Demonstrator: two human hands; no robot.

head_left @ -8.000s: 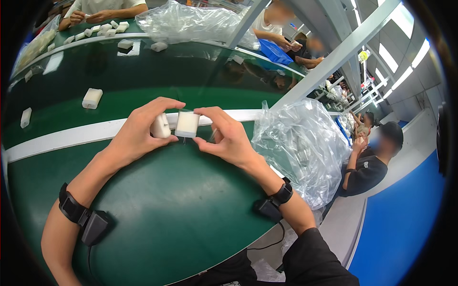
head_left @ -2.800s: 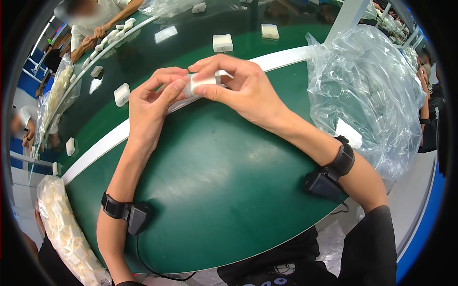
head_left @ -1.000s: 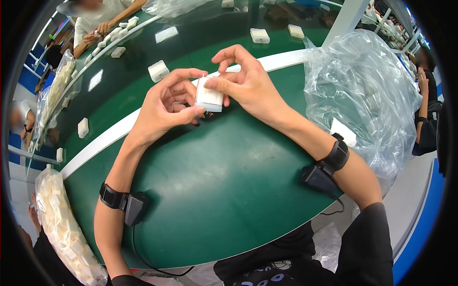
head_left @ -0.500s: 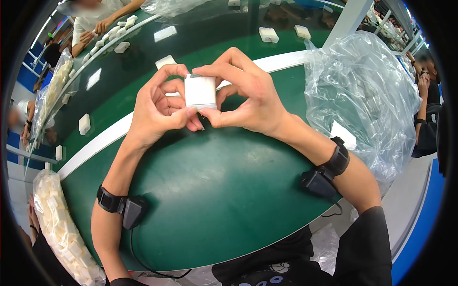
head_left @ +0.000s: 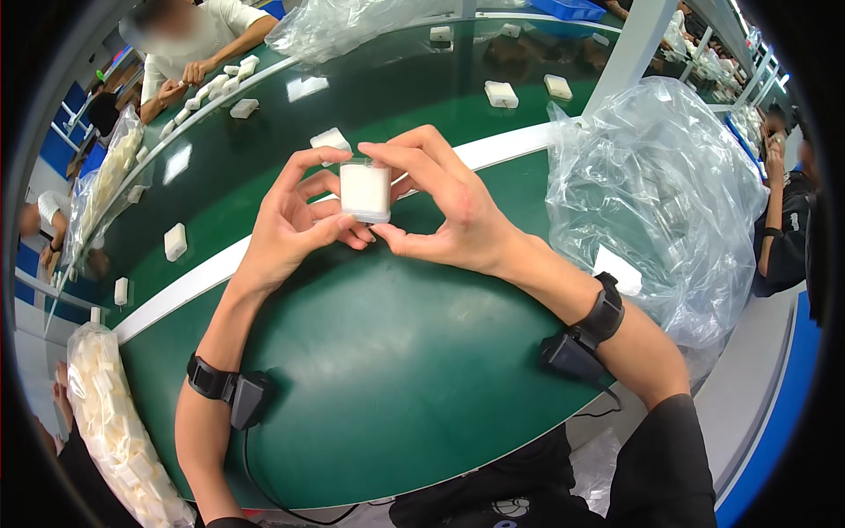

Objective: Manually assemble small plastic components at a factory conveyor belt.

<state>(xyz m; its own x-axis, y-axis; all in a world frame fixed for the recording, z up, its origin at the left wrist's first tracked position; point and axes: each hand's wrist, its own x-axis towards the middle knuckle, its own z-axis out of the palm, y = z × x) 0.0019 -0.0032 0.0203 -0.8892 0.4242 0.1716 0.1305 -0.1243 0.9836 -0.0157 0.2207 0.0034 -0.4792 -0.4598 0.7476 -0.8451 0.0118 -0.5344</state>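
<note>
**Both hands pinch a small white block above the green worktop**

The dark green curved worktop [head_left: 370, 370] carries everything here, crossed by a white stripe [head_left: 185, 286] that arcs from its left edge up toward the far right. At the right edge a large crumpled clear plastic bag [head_left: 669, 202] bulges against the person's right forearm, crowding that side. At the near left corner a long clear bag packed with pale blocks [head_left: 114, 431] hangs beside the left elbow.

Over the stripe, near the middle of the worktop, the left hand [head_left: 286, 229] and right hand [head_left: 462, 220] meet around a small white rectangular plastic block [head_left: 365, 191]. It is lifted clear of the surface and held upright, broad face toward the camera, probably so that face can be looked over. Both hands are closed on it, thumbs below and fingertips at its top and sides.

Beyond the stripe, loose white blocks [head_left: 176, 242] lie scattered well apart on the far half. Another person's hands [head_left: 180, 84] work at the far left edge.
</note>
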